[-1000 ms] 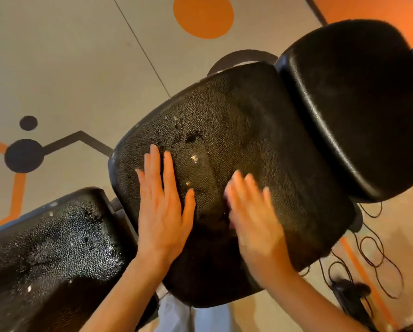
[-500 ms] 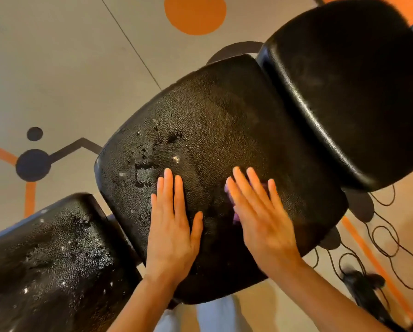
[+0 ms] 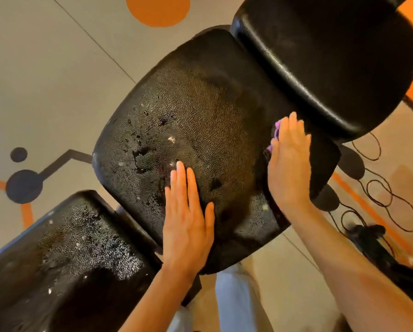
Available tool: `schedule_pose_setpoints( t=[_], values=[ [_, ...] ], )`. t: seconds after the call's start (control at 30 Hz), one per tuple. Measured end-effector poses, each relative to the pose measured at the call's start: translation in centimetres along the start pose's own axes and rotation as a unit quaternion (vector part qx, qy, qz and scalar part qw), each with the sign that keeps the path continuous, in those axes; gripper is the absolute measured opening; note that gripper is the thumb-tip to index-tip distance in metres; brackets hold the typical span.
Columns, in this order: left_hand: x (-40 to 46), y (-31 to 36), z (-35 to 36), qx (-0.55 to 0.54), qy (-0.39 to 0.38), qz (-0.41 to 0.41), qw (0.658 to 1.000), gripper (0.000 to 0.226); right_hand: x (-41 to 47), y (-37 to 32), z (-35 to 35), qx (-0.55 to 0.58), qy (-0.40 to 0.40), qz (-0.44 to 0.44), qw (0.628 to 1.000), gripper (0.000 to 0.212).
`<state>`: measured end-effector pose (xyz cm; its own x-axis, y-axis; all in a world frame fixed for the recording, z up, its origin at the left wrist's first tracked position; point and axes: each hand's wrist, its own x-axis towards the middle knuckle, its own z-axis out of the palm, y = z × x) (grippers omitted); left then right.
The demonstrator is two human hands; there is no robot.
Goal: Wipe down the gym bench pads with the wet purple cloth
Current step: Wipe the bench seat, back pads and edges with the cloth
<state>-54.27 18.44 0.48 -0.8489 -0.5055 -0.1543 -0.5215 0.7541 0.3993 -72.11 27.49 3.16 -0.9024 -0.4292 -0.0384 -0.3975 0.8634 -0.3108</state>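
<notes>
Right hand (image 3: 288,161) presses purple cloth (image 3: 275,133) on pad (image 3: 215,111)

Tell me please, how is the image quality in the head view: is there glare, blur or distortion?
Head view: wide-angle lens bends the floor lines and stretches the edges; wet glare sparkles on the lower-left pad and along the rim of the upper-right pad; the middle pad is sharp; both the left hand and right hand look sharp, slightly overexposed.

Black pebbled pad (image 3: 212,111), purple cloth (image 3: 276,130), beige floor (image 3: 45,80) with orange and dark-blue dots.
</notes>
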Motion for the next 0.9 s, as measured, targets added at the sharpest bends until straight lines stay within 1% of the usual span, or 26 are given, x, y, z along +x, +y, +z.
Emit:
schedule_pose_setpoints(
  t=[0.03, 0.07, 0.1, 0.17, 0.2, 0.23, 0.27, 0.3, 0.33, 0.37, 0.4, 0.43, 0.5, 0.53, 0.57, 0.6, 0.63, 0.7, 0.73, 0.77, 0.8, 0.83, 0.9],
  values=[
    [-0.2, -0.2, 0.3, 0.003, -0.005, 0.001, 1.0, 0.067, -1.8, -0.7, 0.9, -0.02, 0.014, 0.023, 0.999, 0.049],
    [-0.2, -0.4, 0.6, 0.002, -0.008, 0.001, 1.0, 0.068, -4.5, -1.6, 1.8, -0.035, 0.021, 0.003, 0.999, 0.051],
    [-0.2, -0.6, 0.7, 0.001, -0.006, 0.002, 1.0, 0.068, -7.8, -2.3, 2.5, -0.049, 0.011, -0.044, 0.998, 0.052],
    [-0.1, -0.7, 0.7, -0.006, -0.003, 0.007, 1.0, 0.068, -11.8, -1.8, 2.4, -0.063, -0.061, -0.146, 0.985, 0.053],
    [-0.2, -0.7, 0.7, -0.01, -0.002, 0.009, 1.0, 0.069, -11.3, -0.8, 2.0, -0.061, -0.087, -0.178, 0.978, 0.055],
    [-0.2, -0.7, 0.8, -0.013, 0.0, 0.01, 1.0, 0.069, -9.5, 0.5, 1.7, -0.039, -0.087, -0.186, 0.978, 0.056],
    [-0.2, -0.7, 0.9, -0.015, 0.001, 0.011, 1.0, 0.069, -7.3, 1.3, 1.0, 0.002, -0.073, -0.161, 0.984, 0.054],
    [-0.2, -0.8, 0.9, -0.013, 0.004, 0.009, 1.0, 0.069, -4.8, 1.9, 0.7, 0.039, -0.032, -0.104, 0.993, 0.05],
    [-0.1, -0.8, 0.9, -0.009, 0.009, 0.007, 1.0, 0.069, -2.7, 1.8, 0.1, 0.076, 0.004, -0.009, 0.997, 0.047],
    [0.0, -0.8, 1.0, -0.004, 0.013, 0.009, 1.0, 0.069, -2.1, 1.2, 0.4, 0.07, 0.038, 0.073, 0.994, 0.047],
    [0.0, -0.8, 1.1, 0.001, 0.015, 0.012, 1.0, 0.069, -2.9, 0.0, 0.9, 0.053, 0.057, 0.123, 0.989, 0.047],
    [0.0, -0.7, 1.1, 0.003, 0.014, 0.016, 1.0, 0.069, -5.2, -1.2, 1.7, 0.024, 0.064, 0.091, 0.994, 0.046],
    [-0.1, -0.9, 1.1, -0.008, 0.014, 0.021, 1.0, 0.07, -11.9, -3.2, 3.3, 0.009, 0.016, -0.051, 0.999, 0.049],
    [-0.2, -1.0, 1.1, -0.016, 0.014, 0.023, 1.0, 0.07, -14.2, -3.0, 3.3, -0.007, -0.023, -0.12, 0.993, 0.052],
    [-0.2, -1.0, 1.0, -0.019, 0.013, 0.024, 0.999, 0.071, -14.2, -1.6, 3.0, -0.028, -0.035, -0.168, 0.985, 0.053],
    [-0.2, -0.9, 1.0, -0.015, 0.014, 0.026, 0.999, 0.071, -12.6, 0.2, 2.7, -0.036, -0.012, -0.176, 0.984, 0.053],
    [-0.1, -0.9, 1.0, -0.009, 0.018, 0.027, 0.999, 0.071, -10.1, 1.8, 2.5, -0.027, 0.007, -0.128, 0.991, 0.053],
    [-0.1, -0.9, 1.1, -0.006, 0.022, 0.025, 0.999, 0.072, -4.5, 3.3, 0.8, 0.007, 0.057, 0.025, 0.998, 0.05],
    [0.0, -0.9, 1.1, -0.005, 0.024, 0.024, 0.999, 0.072, -3.2, 2.9, 0.6, 0.011, 0.084, 0.082, 0.993, 0.048],
    [0.0, -0.8, 1.2, -0.002, 0.024, 0.024, 0.999, 0.072, -3.6, 1.9, 1.1, -0.003, 0.103, 0.12, 0.987, 0.048],
    [0.0, -0.8, 1.2, 0.003, 0.023, 0.026, 0.999, 0.072, -5.6, 0.6, 1.9, -0.017, 0.104, 0.117, 0.988, 0.05],
    [-0.1, -0.9, 1.2, 0.006, 0.022, 0.029, 0.999, 0.072, -8.4, -0.8, 2.8, -0.033, 0.079, 0.074, 0.994, 0.054],
    [-0.1, -1.1, 1.1, 0.005, 0.025, 0.033, 0.999, 0.072, -13.1, -2.5, 2.8, -0.042, -0.002, -0.049, 0.998, 0.062]
  ],
)
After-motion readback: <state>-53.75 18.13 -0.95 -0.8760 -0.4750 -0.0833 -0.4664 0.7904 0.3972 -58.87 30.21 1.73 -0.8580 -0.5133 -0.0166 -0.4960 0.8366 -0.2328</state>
